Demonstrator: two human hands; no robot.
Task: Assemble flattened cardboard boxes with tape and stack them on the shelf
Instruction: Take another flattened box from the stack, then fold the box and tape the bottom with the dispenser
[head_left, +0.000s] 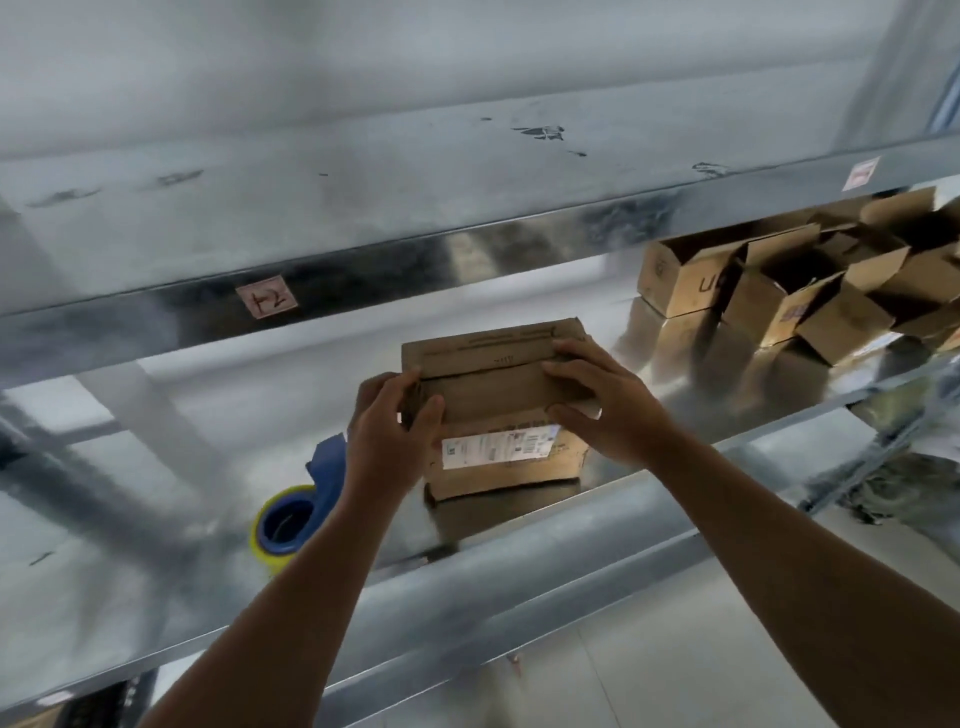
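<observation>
Cardboard box (493, 387) between left grip (387, 431) and right grip (608, 402)

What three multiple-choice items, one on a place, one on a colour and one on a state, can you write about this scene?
1. Where is the tape dispenser?
A. on the shelf, left of the held box
B. on top of that box
C. on the floor
2. What colour is its handle?
A. red
B. blue
C. green
3. How are the boxes at the right?
A. taped shut
B. flattened
C. open on top
Key: 1 A, it lies on the shelf beside the left hand; 2 B, blue above a yellow roll; 3 C, their flaps stand up.
</observation>
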